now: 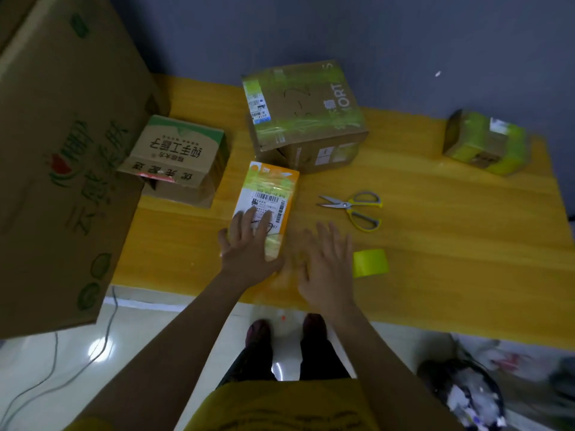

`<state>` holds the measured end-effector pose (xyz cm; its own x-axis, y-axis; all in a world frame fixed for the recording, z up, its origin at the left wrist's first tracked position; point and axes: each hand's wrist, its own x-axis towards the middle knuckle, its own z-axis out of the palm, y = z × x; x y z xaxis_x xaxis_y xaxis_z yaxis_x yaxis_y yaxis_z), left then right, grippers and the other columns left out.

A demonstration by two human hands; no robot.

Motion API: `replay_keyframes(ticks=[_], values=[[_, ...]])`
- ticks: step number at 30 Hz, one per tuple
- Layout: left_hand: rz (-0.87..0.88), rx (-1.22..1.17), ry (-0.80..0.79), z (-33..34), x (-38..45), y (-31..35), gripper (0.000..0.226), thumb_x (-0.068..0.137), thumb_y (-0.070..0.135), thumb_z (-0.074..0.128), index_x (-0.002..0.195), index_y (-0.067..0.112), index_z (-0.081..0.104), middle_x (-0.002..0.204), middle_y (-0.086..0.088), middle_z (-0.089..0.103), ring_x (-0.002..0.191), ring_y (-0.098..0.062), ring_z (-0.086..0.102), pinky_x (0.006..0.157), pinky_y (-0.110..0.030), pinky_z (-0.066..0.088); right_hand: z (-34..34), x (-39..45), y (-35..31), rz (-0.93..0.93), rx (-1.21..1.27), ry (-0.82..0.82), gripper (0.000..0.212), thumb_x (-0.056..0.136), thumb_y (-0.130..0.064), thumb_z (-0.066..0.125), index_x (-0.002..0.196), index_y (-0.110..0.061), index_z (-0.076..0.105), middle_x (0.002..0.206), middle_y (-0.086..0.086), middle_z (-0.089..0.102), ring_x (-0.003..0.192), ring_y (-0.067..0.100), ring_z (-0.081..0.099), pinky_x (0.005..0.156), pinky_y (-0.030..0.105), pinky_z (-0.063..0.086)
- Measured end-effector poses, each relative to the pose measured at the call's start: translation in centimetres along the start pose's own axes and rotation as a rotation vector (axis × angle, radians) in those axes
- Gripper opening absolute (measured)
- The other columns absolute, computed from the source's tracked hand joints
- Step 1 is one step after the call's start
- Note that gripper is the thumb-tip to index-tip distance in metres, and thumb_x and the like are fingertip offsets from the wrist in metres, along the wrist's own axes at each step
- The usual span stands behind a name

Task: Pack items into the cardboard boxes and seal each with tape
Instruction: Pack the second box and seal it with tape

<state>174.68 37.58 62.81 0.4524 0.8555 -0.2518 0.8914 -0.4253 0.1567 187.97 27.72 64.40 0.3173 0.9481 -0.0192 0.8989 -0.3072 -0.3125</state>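
Left hand presses flat on taped orange box; right hand, blurred, seemingly spread open.

Both arms stretched forward and slightly inward from the bottom of the view, bare to above the elbow. Left hand palm down, fingers straight and spread, pressed flat on something beneath it; thumb splayed out to the left. Left wrist nearly straight with the forearm. Right hand also palm down, just beside the left, fingers straight and loosely fanned, pointing away from the body; blurred, so contact with anything below cannot be told. Hands close together but not touching. Legs and two feet visible below, between the forearms.
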Motion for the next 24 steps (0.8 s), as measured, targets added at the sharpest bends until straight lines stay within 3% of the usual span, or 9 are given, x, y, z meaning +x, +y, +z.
replay_keyframes(ticks=[3, 5, 7, 10, 14, 16, 19, 21, 24], values=[[0.004, 0.003, -0.039, -0.3, 0.1, -0.5, 0.094, 0.078, 0.074, 0.046, 0.152, 0.032, 0.006, 0.159, -0.002, -0.002, 0.146, -0.027, -0.003, 0.111, -0.053, 0.013, -1.5, 0.7, 2.4, 0.108, -0.22, -0.376, 0.064, 0.09, -0.048, 0.041, 0.147, -0.02, 0.034, 0.154, 0.004, 0.033, 0.145, 0.024, 0.021, 0.116, 0.052, -0.004], [0.008, 0.004, -0.04, -0.5, 0.1, -0.4, 0.093, 0.079, 0.071, 0.048, 0.151, 0.032, 0.005, 0.158, -0.002, -0.003, 0.145, -0.027, -0.004, 0.111, -0.054, 0.012, -2.5, 1.4, 3.9, 0.097, -0.272, -0.579, 0.067, 0.091, -0.048, 0.048, 0.15, -0.025, 0.027, 0.158, -0.001, 0.021, 0.147, 0.02, 0.01, 0.117, 0.05, -0.006], [0.006, 0.027, -0.053, -0.6, 0.1, -0.3, 0.092, 0.08, 0.072, 0.046, 0.151, 0.032, 0.002, 0.158, -0.002, -0.005, 0.145, -0.028, -0.005, 0.111, -0.054, 0.013, -3.6, 2.0, 4.7, 0.103, -0.329, -0.663, 0.072, 0.088, -0.038, 0.056, 0.151, -0.024, 0.024, 0.157, 0.003, 0.023, 0.146, 0.022, 0.014, 0.118, 0.046, 0.003], [0.001, 0.05, -0.062, -0.5, 0.1, -0.1, 0.094, 0.081, 0.072, 0.045, 0.151, 0.031, -0.002, 0.159, -0.003, -0.006, 0.146, -0.029, -0.005, 0.111, -0.055, 0.013, -4.6, 2.4, 5.7, 0.117, -0.443, -0.708, 0.067, 0.088, -0.027, 0.059, 0.147, -0.02, 0.029, 0.144, 0.008, 0.044, 0.134, 0.029, 0.036, 0.11, 0.041, 0.024], [0.002, 0.029, -0.073, -0.3, 0.2, 0.0, 0.095, 0.081, 0.075, 0.042, 0.152, 0.03, -0.003, 0.159, -0.004, -0.007, 0.145, -0.03, -0.004, 0.112, -0.056, 0.015, -5.0, 2.0, 6.9, 0.26, -0.4, -0.585, 0.078, 0.085, -0.028, 0.066, 0.149, -0.019, 0.023, 0.135, 0.01, 0.051, 0.126, 0.03, 0.046, 0.102, 0.041, 0.033], [0.013, 0.001, -0.085, -0.3, 0.1, 0.3, 0.095, 0.08, 0.081, 0.035, 0.152, 0.031, -0.002, 0.159, -0.003, -0.007, 0.145, -0.029, -0.005, 0.111, -0.056, 0.014, -3.8, 1.0, 7.3, 0.277, -0.486, -0.471, 0.07, 0.089, -0.024, 0.06, 0.149, -0.014, 0.024, 0.132, 0.013, 0.053, 0.123, 0.032, 0.049, 0.103, 0.043, 0.033], [0.025, -0.164, -0.034, -0.5, -0.1, 0.5, 0.083, 0.081, 0.077, 0.02, 0.15, 0.033, 0.017, 0.157, -0.002, 0.007, 0.142, -0.024, 0.001, 0.109, -0.052, 0.013, -1.6, -0.5, 7.1, 0.25, -0.501, -0.266, 0.054, 0.082, -0.011, 0.034, 0.131, -0.003, 0.056, 0.1, 0.019, 0.068, 0.095, 0.035, 0.064, 0.091, 0.049, 0.05], [0.002, -0.333, 0.044, -1.0, 0.2, 0.0, 0.064, 0.092, 0.063, 0.026, 0.146, 0.03, 0.031, 0.153, -0.005, 0.019, 0.138, -0.025, 0.01, 0.108, -0.05, 0.015, -0.2, -0.7, 6.7, 0.255, -0.4, -0.232, 0.06, 0.082, -0.01, 0.02, 0.133, 0.001, 0.051, 0.112, 0.022, 0.063, 0.106, 0.037, 0.059, 0.094, 0.046, 0.047], [-0.126, -0.514, 0.201, -1.3, 1.0, -1.2, 0.056, 0.097, 0.046, 0.043, 0.146, 0.02, 0.033, 0.151, -0.013, 0.022, 0.138, -0.033, 0.018, 0.109, -0.052, 0.02, 1.6, -0.4, 3.2, 0.229, 0.109, -0.023, 0.052, 0.089, -0.011, 0.043, 0.14, 0.002, 0.044, 0.135, 0.019, 0.052, 0.125, 0.033, 0.05, 0.104, 0.033, 0.037]])
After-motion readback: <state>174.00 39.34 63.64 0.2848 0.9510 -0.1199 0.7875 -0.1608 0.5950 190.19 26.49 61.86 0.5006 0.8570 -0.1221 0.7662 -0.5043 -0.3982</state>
